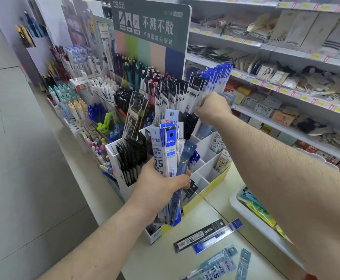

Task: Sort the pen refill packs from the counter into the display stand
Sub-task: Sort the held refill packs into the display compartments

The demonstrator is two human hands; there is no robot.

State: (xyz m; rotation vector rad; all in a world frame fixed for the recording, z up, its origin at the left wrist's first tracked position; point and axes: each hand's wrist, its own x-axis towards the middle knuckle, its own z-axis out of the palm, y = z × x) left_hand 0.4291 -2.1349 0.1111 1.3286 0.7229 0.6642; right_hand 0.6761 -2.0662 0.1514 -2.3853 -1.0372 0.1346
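My left hand (161,182) clutches a bundle of refill packs (168,156); right hand (212,107) pinches a pack into the display stand (207,150); several loose packs (207,236) await on the bench (165,259).

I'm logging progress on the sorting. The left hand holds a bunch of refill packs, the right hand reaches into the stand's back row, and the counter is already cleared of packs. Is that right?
Not quite: the counter is not cleared. The head view shows several loose packs lying on it. The rest stands: the left hand holds a bunch of refill packs, and the right hand reaches into the back row of the stand.
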